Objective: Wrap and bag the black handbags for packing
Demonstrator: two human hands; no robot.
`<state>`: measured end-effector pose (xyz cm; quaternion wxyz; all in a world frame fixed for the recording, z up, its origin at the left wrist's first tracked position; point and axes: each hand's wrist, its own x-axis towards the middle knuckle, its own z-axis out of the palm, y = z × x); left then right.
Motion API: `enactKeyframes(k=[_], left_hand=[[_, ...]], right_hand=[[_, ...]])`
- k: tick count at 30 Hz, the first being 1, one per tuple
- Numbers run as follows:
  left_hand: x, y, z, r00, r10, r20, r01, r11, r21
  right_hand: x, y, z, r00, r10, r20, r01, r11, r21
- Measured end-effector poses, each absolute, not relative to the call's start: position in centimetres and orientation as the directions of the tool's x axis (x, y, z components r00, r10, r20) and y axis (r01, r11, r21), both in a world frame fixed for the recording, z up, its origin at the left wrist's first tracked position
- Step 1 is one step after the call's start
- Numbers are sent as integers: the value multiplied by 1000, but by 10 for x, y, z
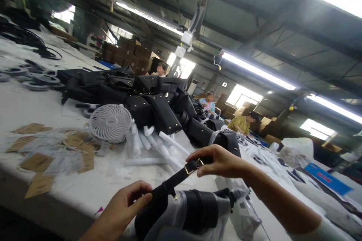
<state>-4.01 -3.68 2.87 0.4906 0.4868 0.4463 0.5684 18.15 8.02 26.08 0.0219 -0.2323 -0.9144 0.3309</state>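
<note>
A black bag (181, 211), partly wrapped in clear plastic, sits at the bottom middle of the head view. My left hand (124, 205) grips the bag's upper left side, thumb pressed on the black leather. My right hand (217, 162) pinches the bag's black strap (175, 179) at its gold buckle (192, 166), holding it stretched above the bag. Both hands are closed on these parts.
A white table (28, 109) carries a pile of black bags (147, 101), a small white fan (110, 122), white paper rolls (158, 143), brown card tags (36, 162) and plastic sleeves. Three other people sit further along. Cardboard boxes (132, 54) are stacked at the back.
</note>
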Motion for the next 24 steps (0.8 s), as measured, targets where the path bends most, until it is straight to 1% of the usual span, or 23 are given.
enactKeyframes(k=[2,4,8,10,11,13,14,15,16,17,18,19,21,24], left_hand=[[-39,-40,32,-22,995,96,-160,-99,982],[-37,-43,37,0,996,84,-204,-82,975],[-30,-47,49,25,997,79,-219,-72,973],[-27,-48,54,17,998,67,-194,-62,979],[-26,-49,56,7,998,56,-182,-54,982],[-25,-50,57,-15,999,41,-175,-43,984],[-25,-50,57,-23,999,42,-178,-45,983],[-25,-49,57,-28,998,48,-183,-53,982],[-25,-49,56,-34,998,58,-189,-64,980],[-25,-49,54,-37,997,72,-195,-78,978],[-25,-48,53,-40,995,86,-200,-93,975],[-26,-47,51,-39,995,96,-204,-102,974],[-26,-46,50,-29,994,106,-210,-110,971],[-27,-44,49,-24,993,116,-205,-118,972]], right_hand=[[182,78,264,-887,448,-117,429,700,-571],[182,74,266,-878,472,-85,441,726,-527],[179,64,264,-870,492,36,429,791,-437],[178,57,259,-869,483,107,422,837,-349],[179,53,255,-857,484,179,428,860,-279],[184,41,242,-793,447,415,455,886,-85],[187,33,233,-749,384,540,461,887,10],[191,25,223,-712,301,634,453,887,87],[195,17,212,-709,222,670,411,901,136],[197,8,201,-729,169,663,350,925,149],[199,1,189,-764,149,628,292,948,130],[199,-5,177,-793,166,587,267,959,90],[195,-13,156,-795,275,541,323,947,-7],[180,-15,134,-705,513,489,493,851,-181]])
